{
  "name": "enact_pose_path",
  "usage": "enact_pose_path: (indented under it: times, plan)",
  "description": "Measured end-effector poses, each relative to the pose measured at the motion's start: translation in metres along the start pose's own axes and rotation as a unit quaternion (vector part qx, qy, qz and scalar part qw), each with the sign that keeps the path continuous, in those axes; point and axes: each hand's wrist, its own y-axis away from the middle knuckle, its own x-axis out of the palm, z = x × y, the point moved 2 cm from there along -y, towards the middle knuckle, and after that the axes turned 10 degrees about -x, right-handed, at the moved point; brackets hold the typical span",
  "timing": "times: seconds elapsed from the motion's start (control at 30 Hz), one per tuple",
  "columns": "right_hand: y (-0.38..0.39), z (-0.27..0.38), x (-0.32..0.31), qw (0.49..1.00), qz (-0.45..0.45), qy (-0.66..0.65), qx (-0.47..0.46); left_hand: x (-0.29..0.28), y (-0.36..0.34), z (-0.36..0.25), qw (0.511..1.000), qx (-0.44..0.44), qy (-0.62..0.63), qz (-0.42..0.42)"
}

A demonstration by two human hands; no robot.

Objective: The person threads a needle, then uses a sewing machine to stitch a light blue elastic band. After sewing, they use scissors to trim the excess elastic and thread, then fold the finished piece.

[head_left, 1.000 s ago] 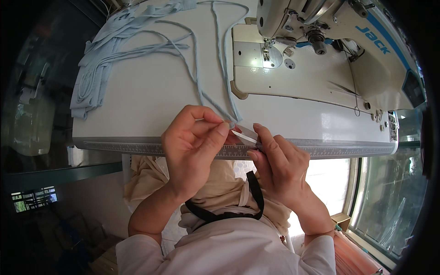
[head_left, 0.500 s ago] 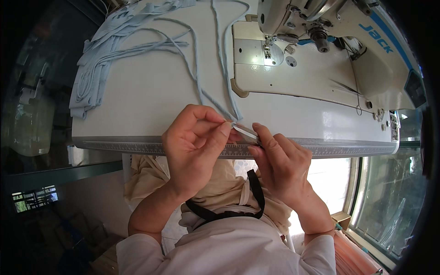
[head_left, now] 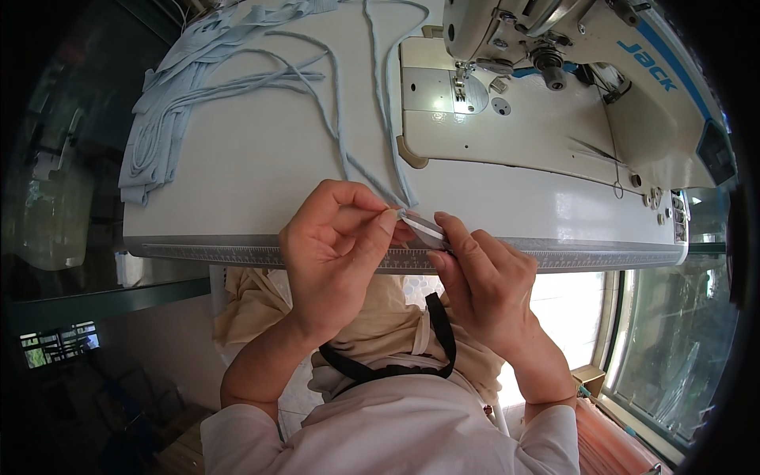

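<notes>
My left hand (head_left: 340,261) pinches the end of a pale blue cord (head_left: 366,176) between thumb and forefinger, above the table's front edge. My right hand (head_left: 491,285) is closed on small metal snips (head_left: 423,233), their pointed tip at the cord end by my left thumb; whether the blades touch it is hard to tell. The cord runs back over the white table (head_left: 261,174) in long loops.
A sewing machine (head_left: 657,134) occupies the back right, with long tweezers or scissors (head_left: 594,149) on its bed. Folded pale blue fabric strips (head_left: 158,142) lie at the left. A printed ruler strip (head_left: 222,253) lines the front edge. Beige cloth (head_left: 245,317) hangs below.
The snips' tip has moved slightly up and left toward the pinched cord end over the last second. My left hand is almost unmoved.
</notes>
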Motion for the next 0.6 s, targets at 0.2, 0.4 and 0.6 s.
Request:
enact_pose_path:
  times: [0.2, 0.4, 0.6]
  plan:
    - [-0.0002, -0.0003, 0.0004, 1.0, -0.004, -0.001, 0.002, -0.0011, -0.0001, 0.0016, 1.0, 0.002, -0.004, 0.0]
    - [0.0002, -0.0008, 0.0009, 1.0, -0.004, 0.001, 0.001, 0.0001, 0.0002, 0.0001, 1.0, 0.0, -0.001, -0.001]
    - [-0.0015, 0.0002, -0.0014, 1.0, 0.004, -0.001, 0.002, -0.0005, -0.0001, 0.0005, 1.0, 0.005, -0.02, -0.006]
